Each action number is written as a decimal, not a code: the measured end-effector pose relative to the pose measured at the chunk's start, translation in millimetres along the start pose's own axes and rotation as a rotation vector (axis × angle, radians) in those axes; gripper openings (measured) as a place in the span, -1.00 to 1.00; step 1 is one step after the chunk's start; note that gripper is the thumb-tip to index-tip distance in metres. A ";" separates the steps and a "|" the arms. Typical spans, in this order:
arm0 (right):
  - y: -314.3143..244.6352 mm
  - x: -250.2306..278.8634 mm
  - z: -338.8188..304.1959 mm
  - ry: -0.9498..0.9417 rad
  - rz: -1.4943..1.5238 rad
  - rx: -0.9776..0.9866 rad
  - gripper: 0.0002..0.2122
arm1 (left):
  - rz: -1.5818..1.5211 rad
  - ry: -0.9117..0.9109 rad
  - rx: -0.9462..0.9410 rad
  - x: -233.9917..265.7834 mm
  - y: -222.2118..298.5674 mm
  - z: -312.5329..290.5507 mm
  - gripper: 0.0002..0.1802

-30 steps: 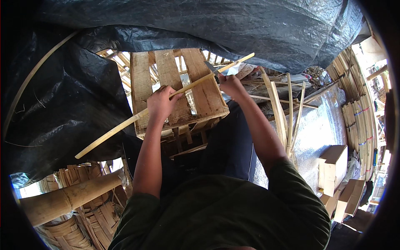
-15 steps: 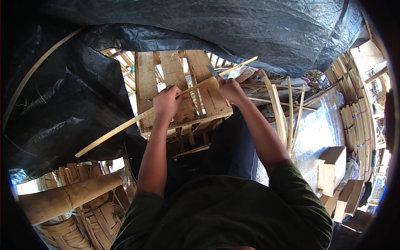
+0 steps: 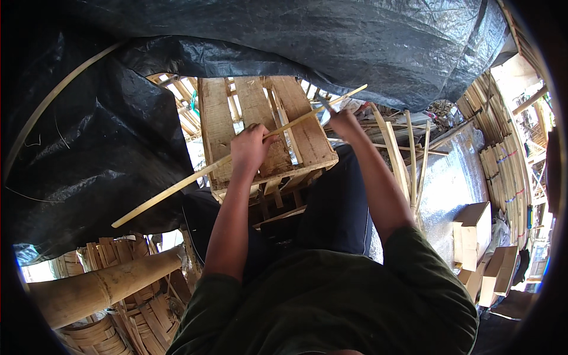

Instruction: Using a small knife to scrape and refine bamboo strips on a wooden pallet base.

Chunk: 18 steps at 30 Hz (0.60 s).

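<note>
A long pale bamboo strip point(image 3: 171, 190) slants across a slatted wooden crate point(image 3: 251, 97), its near end low at the left and its far end up at the right. My left hand point(image 3: 249, 148) is closed round the strip's middle, over the crate top. My right hand point(image 3: 345, 125) grips a knife, hiding the handle. The knife's blade point(image 3: 323, 101) points up and to the left, against or just beside the strip near its far end; I cannot tell whether they touch.
Black plastic sheeting point(image 3: 331, 44) hangs ahead and at the left. Several bamboo strips point(image 3: 397, 160) stand to the right of the crate, by a silvery sheet point(image 3: 452, 177). Cardboard boxes point(image 3: 473, 234) lie at the right. A thick bamboo pole point(image 3: 106, 287) crosses the lower left.
My right hand and the knife have moved right along the strip toward its far end. My left hand has shifted slightly right, still holding the strip.
</note>
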State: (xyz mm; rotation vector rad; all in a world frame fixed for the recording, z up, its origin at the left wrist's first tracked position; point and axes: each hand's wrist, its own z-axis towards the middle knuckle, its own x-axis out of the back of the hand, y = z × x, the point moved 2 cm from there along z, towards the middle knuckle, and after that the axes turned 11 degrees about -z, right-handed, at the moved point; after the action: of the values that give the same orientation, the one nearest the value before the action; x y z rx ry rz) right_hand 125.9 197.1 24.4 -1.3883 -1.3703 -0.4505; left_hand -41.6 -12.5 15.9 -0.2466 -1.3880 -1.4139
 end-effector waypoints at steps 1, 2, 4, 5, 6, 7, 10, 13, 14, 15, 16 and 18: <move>-6.0 -9.3 -5.9 0.010 -0.007 0.037 -0.44 | -0.004 -0.004 0.008 -0.7 0.4 2.1 -0.66; -11.3 -19.2 -12.7 0.020 -0.015 0.074 -0.46 | -0.006 -0.001 0.002 -0.5 0.3 4.6 -0.66; -10.9 -29.4 -20.4 0.346 -0.118 0.225 -0.47 | -0.006 0.018 -0.024 -1.0 -1.6 2.4 -0.66; -4.8 -20.4 -12.1 0.246 -0.179 0.223 -0.48 | -0.007 0.013 -0.028 -2.3 -2.3 1.2 -0.66; -2.6 -8.4 -2.4 0.149 -0.238 0.225 -0.48 | -0.015 0.020 -0.026 -3.2 -3.2 2.6 -0.66; 0.7 2.0 5.7 0.144 -0.320 0.166 -0.51 | -0.015 0.023 -0.031 -3.1 -0.6 3.4 -0.67; -8.1 -13.1 -3.1 0.244 -0.298 0.233 -0.53 | -0.013 0.019 -0.017 -3.9 0.2 4.7 -0.68; -20.5 -18.6 -19.8 0.124 -0.205 0.217 -0.54 | -0.049 0.015 -0.019 -0.3 -8.7 -0.2 -0.68; -22.2 -8.2 -19.5 -0.022 -0.150 0.131 -0.54 | -0.059 0.026 -0.036 0.1 -9.2 -1.6 -0.68; -14.9 -5.7 -15.9 -0.011 -0.143 0.119 -0.54 | -0.045 0.027 -0.043 -3.2 -1.6 1.9 -0.68; -7.6 -8.6 -11.7 0.061 -0.148 0.111 -0.53 | -0.047 0.019 -0.058 -5.2 2.9 3.5 -0.68; -28.6 -23.2 -28.5 -0.004 -0.033 -0.025 -0.52 | -0.027 -0.027 -0.014 -2.9 -3.9 3.0 -0.68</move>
State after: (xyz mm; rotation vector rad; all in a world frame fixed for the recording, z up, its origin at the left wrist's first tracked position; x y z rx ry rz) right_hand 106.0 155.0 26.4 -1.3890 -1.3962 -0.4880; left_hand -44.9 -9.6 12.4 -0.2581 -1.4087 -1.4475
